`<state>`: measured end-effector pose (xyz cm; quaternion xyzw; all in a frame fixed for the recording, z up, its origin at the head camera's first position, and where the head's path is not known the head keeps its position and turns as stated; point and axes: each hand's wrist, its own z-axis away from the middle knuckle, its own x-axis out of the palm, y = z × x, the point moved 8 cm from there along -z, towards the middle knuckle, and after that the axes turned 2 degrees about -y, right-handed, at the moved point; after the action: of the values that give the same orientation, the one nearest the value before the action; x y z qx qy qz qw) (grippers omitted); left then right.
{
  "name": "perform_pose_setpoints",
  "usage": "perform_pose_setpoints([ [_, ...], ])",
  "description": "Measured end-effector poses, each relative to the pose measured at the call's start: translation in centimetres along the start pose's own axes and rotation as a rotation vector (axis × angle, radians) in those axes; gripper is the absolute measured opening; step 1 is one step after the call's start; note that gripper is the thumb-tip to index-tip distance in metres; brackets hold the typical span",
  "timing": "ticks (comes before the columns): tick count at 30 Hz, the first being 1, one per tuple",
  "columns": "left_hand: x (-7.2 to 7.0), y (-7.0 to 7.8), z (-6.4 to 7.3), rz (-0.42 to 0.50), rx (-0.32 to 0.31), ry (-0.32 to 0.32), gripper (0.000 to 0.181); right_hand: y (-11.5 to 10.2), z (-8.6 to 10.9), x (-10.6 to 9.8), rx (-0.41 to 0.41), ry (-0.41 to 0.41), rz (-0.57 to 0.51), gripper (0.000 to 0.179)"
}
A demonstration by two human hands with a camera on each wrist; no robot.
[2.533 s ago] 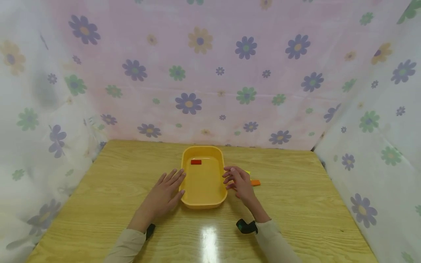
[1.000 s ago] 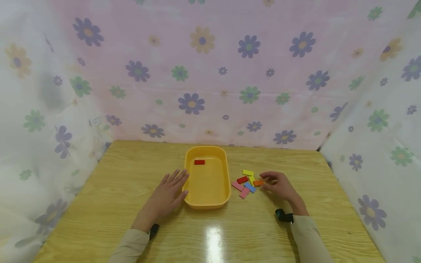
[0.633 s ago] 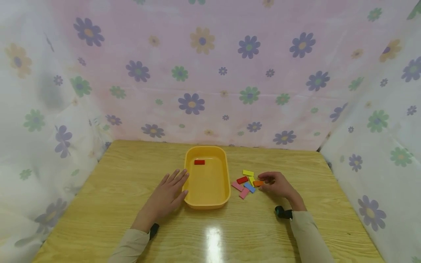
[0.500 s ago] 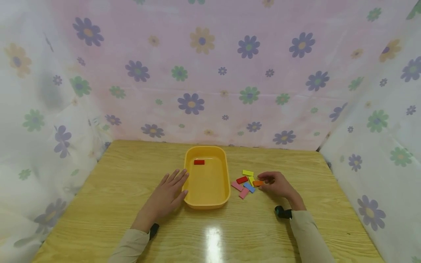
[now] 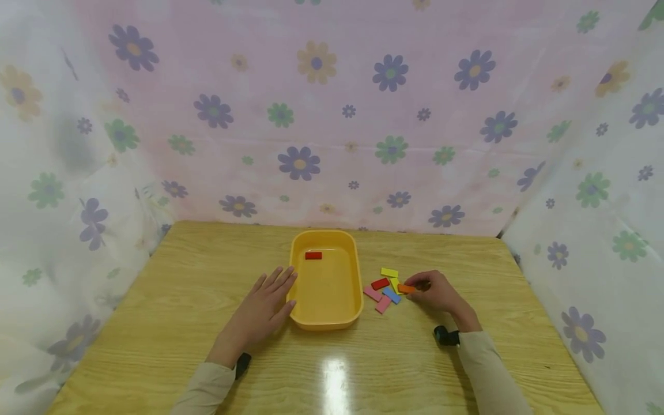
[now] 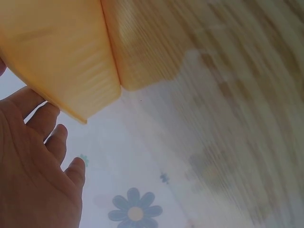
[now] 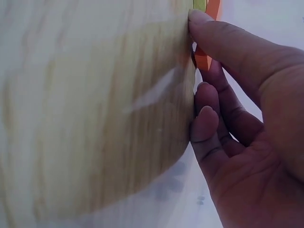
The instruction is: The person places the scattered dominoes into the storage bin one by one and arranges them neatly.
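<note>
My left hand (image 5: 260, 308) lies with its fingers straight against the left rim of a yellow plastic tray (image 5: 327, 324); the left wrist view shows its fingertips along the tray's edge. A red block (image 5: 313, 256) lies inside, toward the far left of the tray. To the tray's right my right hand (image 5: 437, 292) pinches an orange block (image 5: 406, 288) between thumb and fingers. In the right wrist view, the thumb covers part of that orange block (image 7: 203, 61). Beside it lie a second red block (image 5: 380, 283), a blue block (image 5: 391, 296), two yellow blocks (image 5: 389, 272) and two pink blocks (image 5: 383, 304).
Everything stands on a wood-grain table (image 5: 207, 253). Flower-patterned sheets (image 5: 332, 127) rise behind it and along both sides. A small dark device (image 5: 446, 335) sits on the right wrist, another (image 5: 242, 365) on the left.
My right hand has moved from beside the tray's right rim out to the orange block, and its fingers have closed in on it. The left hand stays at the left rim.
</note>
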<state>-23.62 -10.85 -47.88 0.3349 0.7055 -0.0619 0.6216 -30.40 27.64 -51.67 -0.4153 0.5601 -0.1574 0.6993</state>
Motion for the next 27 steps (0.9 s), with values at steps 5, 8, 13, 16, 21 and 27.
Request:
perform_pose_setpoints([
  [5, 0.1, 0.0, 0.1, 0.008, -0.001, 0.003, 0.061, 0.1, 0.1, 0.1, -0.006, 0.003, -0.014, 0.024],
  [8, 0.3, -0.2, 0.1, 0.017, -0.014, -0.009, 0.061, 0.3, 0.2, 0.3, -0.004, -0.006, -0.025, 0.025],
  [13, 0.5, -0.4, 0.1, 0.031, -0.030, -0.022, 0.061, 0.4, 0.4, 0.2, 0.001, -0.007, -0.048, 0.027],
  [16, 0.5, -0.4, 0.1, 0.037, -0.036, -0.031, 0.061, 0.2, 0.5, 0.1, -0.004, 0.004, -0.052, 0.028],
  [21, 0.4, -0.3, 0.0, 0.032, -0.033, -0.037, 0.062, 0.0, 0.8, -0.2, 0.002, 0.037, -0.029, 0.028],
  [27, 0.3, -0.3, -0.1, 0.026, -0.022, -0.034, 0.061, -0.8, 1.2, -0.4, -0.022, 0.071, -0.037, 0.028],
])
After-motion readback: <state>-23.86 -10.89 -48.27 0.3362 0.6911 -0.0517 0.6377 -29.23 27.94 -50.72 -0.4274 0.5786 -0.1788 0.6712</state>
